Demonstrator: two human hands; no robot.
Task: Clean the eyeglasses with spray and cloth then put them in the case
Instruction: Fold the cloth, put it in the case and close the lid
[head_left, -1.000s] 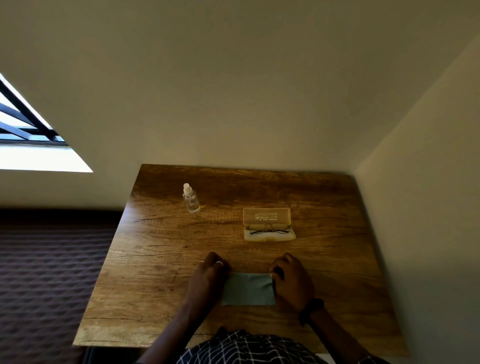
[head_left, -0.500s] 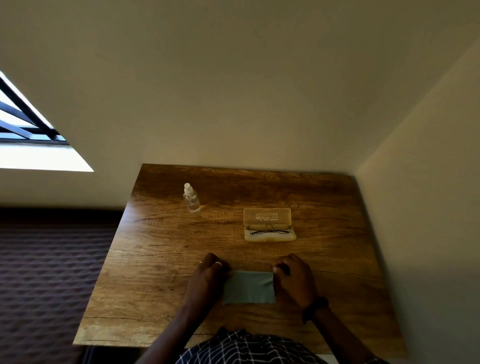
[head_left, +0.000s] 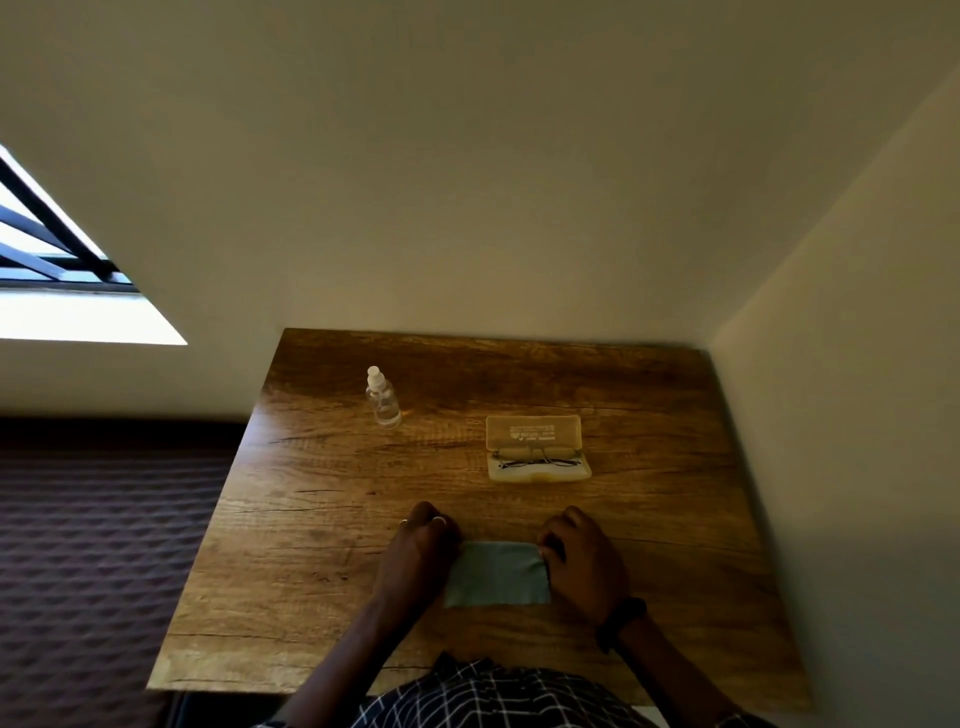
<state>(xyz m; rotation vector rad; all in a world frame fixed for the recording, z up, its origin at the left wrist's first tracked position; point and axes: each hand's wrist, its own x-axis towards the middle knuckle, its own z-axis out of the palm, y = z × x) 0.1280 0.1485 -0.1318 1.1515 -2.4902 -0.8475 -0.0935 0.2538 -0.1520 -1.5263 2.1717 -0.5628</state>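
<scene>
A grey-green cloth (head_left: 497, 573) lies flat on the wooden table (head_left: 311, 519) near its front edge. My left hand (head_left: 418, 556) rests on the cloth's left edge and my right hand (head_left: 584, 564) on its right edge, fingers curled over the far corners. Beyond the hands, a tan eyeglass case (head_left: 537, 448) lies with its lid up. Dark thin-framed eyeglasses (head_left: 536, 457) lie inside it. A small clear spray bottle (head_left: 383, 397) stands upright at the back left of the table.
The table sits in a corner, with a wall behind it and another along its right side. A dark quilted surface (head_left: 93, 545) lies to the left, below a window (head_left: 47, 270).
Both hands have stayed on the cloth's ends; the right hand has shifted slightly outward and forward. The cloth, case and bottle have not moved.
</scene>
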